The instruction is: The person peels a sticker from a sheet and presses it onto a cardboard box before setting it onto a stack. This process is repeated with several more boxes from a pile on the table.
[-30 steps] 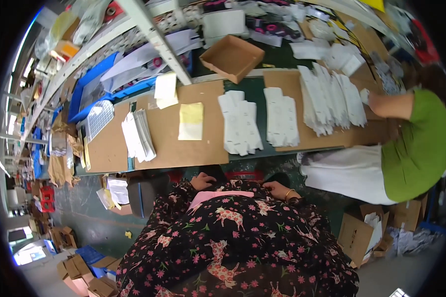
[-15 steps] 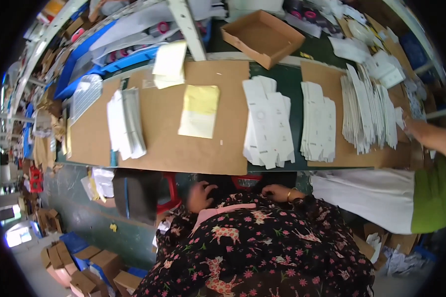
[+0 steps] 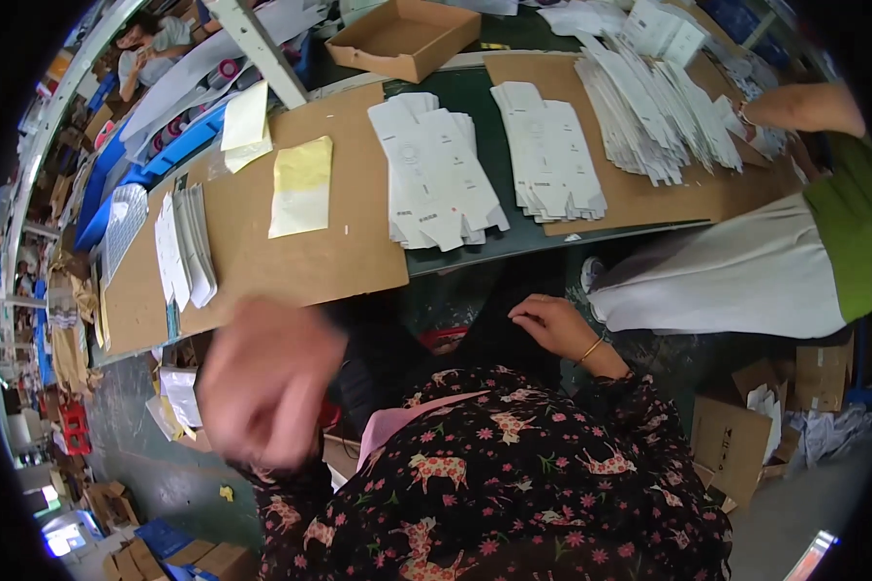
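My left hand point(image 3: 273, 382), smeared by motion, is raised over the near table edge, close to the camera; its fingers cannot be made out. On my dark-clad lap rests my right hand point(image 3: 552, 324), open with its fingers loosely stretched and nothing in it; a thin gold bracelet point(image 3: 591, 349) circles the wrist. Across the table from it lie a stack of flat white box blanks point(image 3: 426, 165) and a second stack of blanks point(image 3: 549, 155). A narrower pile of folded white card point(image 3: 186, 247) lies beyond my left hand, with a yellow-and-white sheet point(image 3: 300, 189) on the cardboard.
Brown cardboard point(image 3: 358, 261) covers much of the green table. A shallow open carton point(image 3: 402, 39) stands at the back. At right, a co-worker's hand point(image 3: 761, 107) touches a large fanned pile of white blanks point(image 3: 639, 111). Blue trays point(image 3: 170, 136) stand at the far left.
My left hand has risen from my lap toward the camera and blurred. The view has turned right, so the table appears shifted left and tilted. My right hand stays on my lap.
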Motion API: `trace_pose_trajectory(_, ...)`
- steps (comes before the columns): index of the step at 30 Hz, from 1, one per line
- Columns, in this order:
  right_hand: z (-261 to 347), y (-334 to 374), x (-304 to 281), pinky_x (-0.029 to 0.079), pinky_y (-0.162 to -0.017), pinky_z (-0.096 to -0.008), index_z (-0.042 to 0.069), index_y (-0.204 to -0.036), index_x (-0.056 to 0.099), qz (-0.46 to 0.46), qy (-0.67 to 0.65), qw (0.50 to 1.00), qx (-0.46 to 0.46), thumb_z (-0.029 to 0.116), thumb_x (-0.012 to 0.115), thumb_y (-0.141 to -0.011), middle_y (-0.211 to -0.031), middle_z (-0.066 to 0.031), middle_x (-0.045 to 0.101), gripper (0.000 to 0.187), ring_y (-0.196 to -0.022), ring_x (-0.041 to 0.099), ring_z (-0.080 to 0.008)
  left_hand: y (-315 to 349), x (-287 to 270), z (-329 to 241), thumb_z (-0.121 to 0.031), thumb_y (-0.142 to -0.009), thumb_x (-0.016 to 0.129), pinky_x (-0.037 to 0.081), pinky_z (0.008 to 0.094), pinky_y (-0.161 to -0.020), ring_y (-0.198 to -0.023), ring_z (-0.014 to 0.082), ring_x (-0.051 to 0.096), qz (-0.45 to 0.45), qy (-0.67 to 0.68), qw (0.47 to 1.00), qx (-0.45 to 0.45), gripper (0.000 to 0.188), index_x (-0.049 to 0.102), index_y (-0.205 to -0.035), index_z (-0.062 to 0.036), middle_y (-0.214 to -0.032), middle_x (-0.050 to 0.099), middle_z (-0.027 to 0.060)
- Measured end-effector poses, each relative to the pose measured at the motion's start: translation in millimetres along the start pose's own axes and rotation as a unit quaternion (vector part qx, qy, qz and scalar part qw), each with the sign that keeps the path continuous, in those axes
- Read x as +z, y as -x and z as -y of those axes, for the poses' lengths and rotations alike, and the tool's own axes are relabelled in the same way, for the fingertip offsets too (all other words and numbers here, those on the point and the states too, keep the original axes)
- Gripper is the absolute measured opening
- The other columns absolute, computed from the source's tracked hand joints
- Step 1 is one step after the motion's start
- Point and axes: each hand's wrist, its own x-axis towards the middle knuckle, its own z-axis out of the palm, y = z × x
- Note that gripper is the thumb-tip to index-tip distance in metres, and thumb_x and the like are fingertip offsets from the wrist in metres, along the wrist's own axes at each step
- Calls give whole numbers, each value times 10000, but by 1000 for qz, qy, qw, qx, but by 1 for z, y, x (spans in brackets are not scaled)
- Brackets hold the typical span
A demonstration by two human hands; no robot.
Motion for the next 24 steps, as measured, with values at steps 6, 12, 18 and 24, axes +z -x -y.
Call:
trace_pose_trajectory(6, 31, -20, -20, 547, -685, -301, 29, -1092, 752, -73, -100, 991, 46, 74, 697, -984, -923, -95, 724, 129, -780, 713, -212, 11, -15, -39, -223, -915, 756, 527, 400, -791, -948, 311, 676, -135, -245, 960, -2, 282, 735, -1148, -66, -1125, 714, 132)
trace_pose_trajectory(12, 55, -48, -25, 526, -680, -309, 46, -1074, 754, -148, -163, 974, 59, 98, 734, -955, -886, -102, 715, 131, -749, 686, -225, -16, -5, -42, -257, -975, 688, 482, 403, -876, -1075, 287, 616, -384, -102, 872, 285, 301, 702, -1213, -73, -1231, 681, 107)
trace_pose_trajectory(18, 36, -69, -55, 526, -681, -289, 23, -1093, 754, -242, -39, 969, 34, 61, 733, -955, -912, -99, 722, 145, -732, 671, -188, -67, 23, -54, -291, -1035, 619, 437, 407, -962, -1202, 263, 556, -581, 92, 639, 496, 325, 670, -1278, -81, -1337, 648, 83)
trace_pose_trajectory(24, 3, -84, -88, 513, -670, -285, 10, -1094, 753, -337, -6, 939, 69, 55, 748, -945, -953, -103, 726, 156, -701, 643, -185, -105, 34, -69, -199, -1008, 586, 447, 396, -940, -1146, 235, 569, -674, 265, 379, 576, 166, 641, -1104, -74, -1225, 636, 78)
